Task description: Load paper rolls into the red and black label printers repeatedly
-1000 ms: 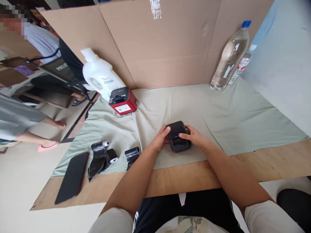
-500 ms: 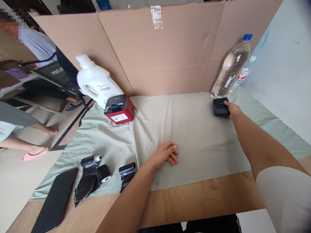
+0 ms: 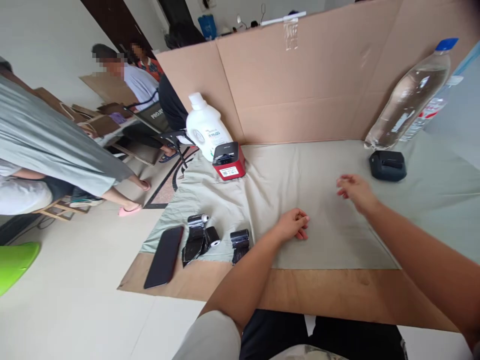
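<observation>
My right hand (image 3: 356, 191) hangs over the cloth, holding nothing, its fingers loosely bent and apart. To its right is a small black boxy device (image 3: 387, 165), apart from the hand, at the foot of a large clear water bottle (image 3: 410, 95). My left hand (image 3: 294, 224) rests on the grey-green cloth (image 3: 322, 250) with relaxed, half-curled fingers and nothing in them. Left of that forearm lies a black roll (image 3: 240, 239) with a loose end. Further left are more black rolls (image 3: 197, 227) and a black phone (image 3: 164, 257).
A red and black box-shaped device (image 3: 229, 161) stands before a white detergent jug (image 3: 208, 125). Behind the cloth rises a cardboard panel (image 3: 300, 95). A smaller labelled bottle (image 3: 431, 110) leans at the right. Other people sit and stand at the left, near a folding chair (image 3: 159, 116).
My right hand has let go of the black device and moved left and nearer to me. My left hand stays on the cloth. The view has swung left.
</observation>
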`<state>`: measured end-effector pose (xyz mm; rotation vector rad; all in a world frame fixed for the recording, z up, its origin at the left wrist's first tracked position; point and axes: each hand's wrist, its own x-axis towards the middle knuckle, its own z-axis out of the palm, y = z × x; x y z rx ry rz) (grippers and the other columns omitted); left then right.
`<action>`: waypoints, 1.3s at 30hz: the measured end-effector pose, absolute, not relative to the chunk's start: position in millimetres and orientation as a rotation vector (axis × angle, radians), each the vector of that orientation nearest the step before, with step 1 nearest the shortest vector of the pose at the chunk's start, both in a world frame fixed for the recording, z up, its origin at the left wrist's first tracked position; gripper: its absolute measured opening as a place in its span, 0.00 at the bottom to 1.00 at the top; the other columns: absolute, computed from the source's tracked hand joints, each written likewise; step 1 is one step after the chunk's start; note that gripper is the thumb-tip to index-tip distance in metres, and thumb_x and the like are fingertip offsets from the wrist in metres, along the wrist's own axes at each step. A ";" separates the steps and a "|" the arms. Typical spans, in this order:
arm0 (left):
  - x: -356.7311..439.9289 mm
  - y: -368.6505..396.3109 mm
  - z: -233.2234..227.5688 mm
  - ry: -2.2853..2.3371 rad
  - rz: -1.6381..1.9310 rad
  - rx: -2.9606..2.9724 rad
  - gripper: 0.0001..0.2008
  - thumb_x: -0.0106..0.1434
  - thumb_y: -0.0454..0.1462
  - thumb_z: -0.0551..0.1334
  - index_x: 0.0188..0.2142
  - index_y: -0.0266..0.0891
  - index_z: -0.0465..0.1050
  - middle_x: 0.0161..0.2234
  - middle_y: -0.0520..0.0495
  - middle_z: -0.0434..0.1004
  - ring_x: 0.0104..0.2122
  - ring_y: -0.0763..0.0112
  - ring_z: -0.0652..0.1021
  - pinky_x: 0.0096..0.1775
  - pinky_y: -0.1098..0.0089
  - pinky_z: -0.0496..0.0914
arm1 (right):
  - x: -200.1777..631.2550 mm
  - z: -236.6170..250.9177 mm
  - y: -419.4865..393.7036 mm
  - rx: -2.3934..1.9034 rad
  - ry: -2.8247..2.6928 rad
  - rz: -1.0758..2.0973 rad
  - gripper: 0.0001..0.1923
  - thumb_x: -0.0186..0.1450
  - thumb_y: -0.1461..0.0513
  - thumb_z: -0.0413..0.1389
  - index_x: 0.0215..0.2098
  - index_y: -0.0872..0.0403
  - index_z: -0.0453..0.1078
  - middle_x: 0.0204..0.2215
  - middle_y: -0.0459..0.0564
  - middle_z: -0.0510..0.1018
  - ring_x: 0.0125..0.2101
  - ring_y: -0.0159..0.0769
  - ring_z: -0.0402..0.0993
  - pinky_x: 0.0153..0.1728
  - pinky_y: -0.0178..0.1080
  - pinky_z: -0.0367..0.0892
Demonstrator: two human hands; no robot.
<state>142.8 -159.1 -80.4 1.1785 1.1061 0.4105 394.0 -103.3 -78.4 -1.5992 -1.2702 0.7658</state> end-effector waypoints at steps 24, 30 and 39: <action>6.5 37.7 26.7 2.522 0.501 1.328 0.60 0.42 0.56 0.73 0.69 0.45 0.45 0.70 0.29 0.44 0.67 0.29 0.51 0.57 0.38 0.59 | 290.3 -113.4 -163.8 -1.693 -1.388 0.645 0.10 0.60 0.55 0.52 0.32 0.50 0.72 0.28 0.49 0.80 0.27 0.39 0.75 0.32 0.42 0.69; 8.1 44.7 13.4 2.592 0.496 1.159 0.62 0.43 0.50 0.74 0.70 0.41 0.41 0.66 0.21 0.50 0.63 0.30 0.59 0.55 0.37 0.59 | 289.9 -108.5 -163.0 -1.727 -1.418 0.691 0.08 0.60 0.57 0.52 0.32 0.49 0.72 0.28 0.48 0.80 0.28 0.39 0.76 0.33 0.42 0.68; 41.8 -13.0 33.6 2.300 0.683 1.559 0.55 0.46 0.55 0.71 0.69 0.50 0.48 0.61 0.36 0.64 0.63 0.38 0.61 0.55 0.48 0.63 | 296.3 -115.4 -159.7 -1.559 -1.285 0.880 0.09 0.62 0.55 0.53 0.34 0.48 0.72 0.29 0.48 0.80 0.29 0.38 0.75 0.34 0.44 0.72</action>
